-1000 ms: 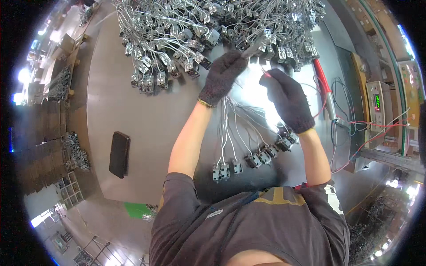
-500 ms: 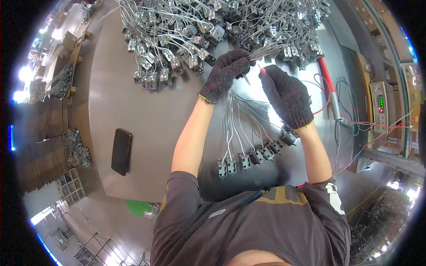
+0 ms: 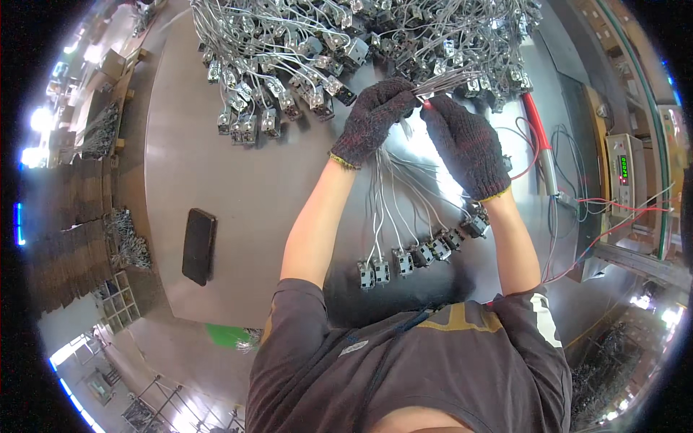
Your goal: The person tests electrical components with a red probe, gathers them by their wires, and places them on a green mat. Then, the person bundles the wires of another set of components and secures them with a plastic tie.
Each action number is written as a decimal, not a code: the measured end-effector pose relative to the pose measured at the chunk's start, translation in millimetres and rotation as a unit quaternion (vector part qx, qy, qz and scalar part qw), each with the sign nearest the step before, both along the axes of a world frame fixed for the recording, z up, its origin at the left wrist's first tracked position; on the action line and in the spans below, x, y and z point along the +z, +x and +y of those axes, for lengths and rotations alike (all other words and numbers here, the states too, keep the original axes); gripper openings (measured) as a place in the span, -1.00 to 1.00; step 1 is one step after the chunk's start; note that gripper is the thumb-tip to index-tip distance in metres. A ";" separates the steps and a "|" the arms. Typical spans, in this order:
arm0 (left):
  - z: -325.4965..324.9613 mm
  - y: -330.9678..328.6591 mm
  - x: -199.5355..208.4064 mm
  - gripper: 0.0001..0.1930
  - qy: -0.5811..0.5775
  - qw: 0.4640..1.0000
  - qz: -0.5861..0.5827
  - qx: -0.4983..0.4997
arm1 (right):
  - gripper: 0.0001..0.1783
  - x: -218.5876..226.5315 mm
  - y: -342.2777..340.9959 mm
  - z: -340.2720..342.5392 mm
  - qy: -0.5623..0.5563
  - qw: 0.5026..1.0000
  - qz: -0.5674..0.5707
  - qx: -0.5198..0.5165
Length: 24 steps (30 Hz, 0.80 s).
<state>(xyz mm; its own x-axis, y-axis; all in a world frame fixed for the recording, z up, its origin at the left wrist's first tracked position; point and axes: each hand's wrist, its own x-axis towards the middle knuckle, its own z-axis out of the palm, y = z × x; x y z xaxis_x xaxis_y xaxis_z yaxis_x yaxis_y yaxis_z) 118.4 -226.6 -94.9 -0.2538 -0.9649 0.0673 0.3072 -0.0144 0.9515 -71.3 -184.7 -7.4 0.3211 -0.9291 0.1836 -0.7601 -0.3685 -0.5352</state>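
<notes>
In a dark knitted glove, my left hand point(image 3: 377, 119) is closed round a bundle of thin grey wires point(image 3: 449, 81), whose ends fan out past its fingertips to the right. My right hand point(image 3: 469, 150), gloved alike, pinches a slim probe with a red tip point(image 3: 426, 105). That tip is right at the wires beside my left fingers; whether it touches one is too small to tell. Below my hands the same wires run down to several small black-and-metal electrical parts point(image 3: 404, 261), lying in a curved row on the metal table point(image 3: 238, 173).
A large heap of similar wired parts point(image 3: 289, 72) covers the table's far side. On the right lie a red-and-grey rod point(image 3: 535, 126) and loose cables point(image 3: 574, 162). Beyond them stands a meter with a green display point(image 3: 623, 169). A black phone point(image 3: 198, 246) lies at left.
My right hand has brought the red probe tip up and close to the wire bundle. My left hand has shifted slightly right, and the row of parts has slid a little with it.
</notes>
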 end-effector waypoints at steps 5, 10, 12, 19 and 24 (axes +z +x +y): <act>0.1 -1.9 3.5 -0.77 -0.028 1.000 -0.001 -0.013 | -0.64 1.9 0.7 -2.9 0.017 1.000 -0.021 -0.003; 3.7 -3.5 8.0 -0.79 -0.028 0.999 -0.035 0.013 | -0.63 5.2 0.3 -3.0 0.045 0.997 -0.058 -0.002; 2.8 -4.0 6.0 -0.79 -0.025 0.999 -0.020 0.009 | -0.63 9.0 1.3 -0.5 0.047 0.998 -0.044 -0.006; 0.2 0.3 -7.0 -0.73 -0.003 1.000 0.019 0.003 | -0.72 -1.3 -7.7 3.6 -0.063 0.996 -0.063 0.016; 4.2 -3.6 -0.9 -0.76 -0.020 1.000 0.016 0.004 | -0.68 -4.7 -17.1 -0.6 -0.116 0.992 -0.031 0.031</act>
<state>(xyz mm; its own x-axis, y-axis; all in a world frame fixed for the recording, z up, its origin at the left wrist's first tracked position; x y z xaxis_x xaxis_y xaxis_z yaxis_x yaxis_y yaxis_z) 114.8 -222.4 -95.8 -0.2430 -0.9634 0.1130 0.3374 0.0252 0.9410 -88.5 -185.4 -12.1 0.3568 -0.8385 0.4119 -0.7004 -0.5319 -0.4760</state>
